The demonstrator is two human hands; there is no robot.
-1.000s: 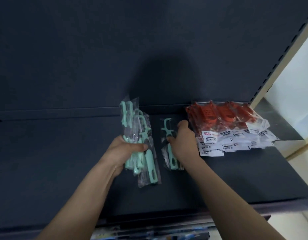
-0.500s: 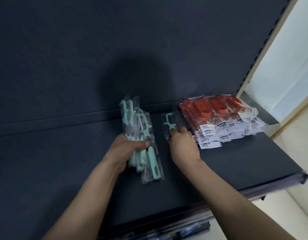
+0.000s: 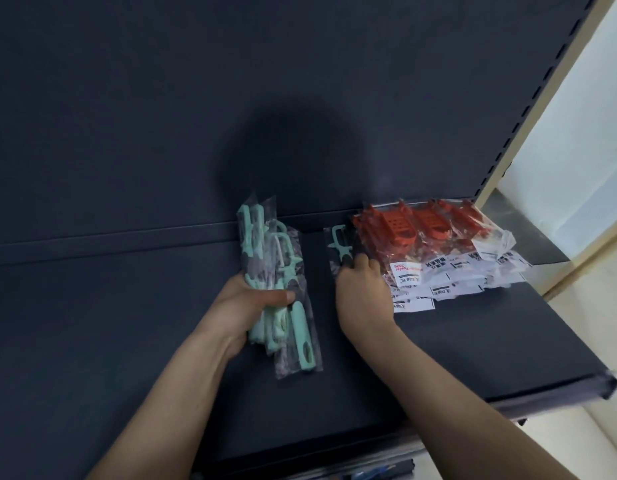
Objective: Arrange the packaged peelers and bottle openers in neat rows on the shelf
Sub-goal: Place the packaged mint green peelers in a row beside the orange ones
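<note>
The left hand (image 3: 255, 303) gripped a bundle of mint-green bagged peelers (image 3: 298, 327) on the dark shelf (image 3: 473, 341). The right hand (image 3: 364, 299) pressed relaxed fingers onto a single peeler packet (image 3: 339, 242) just beside the red pile (image 3: 432, 230). One white label (image 3: 409, 271) there read "Peeler", upside down.

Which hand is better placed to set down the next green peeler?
Probably the right hand: it rests on the single peeler beside the orange packets, while the left hand grips the bundle.

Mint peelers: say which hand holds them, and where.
The left hand grips the bundle around its middle, thumb across the front. The right hand presses one pack flat on the shelf.
</note>
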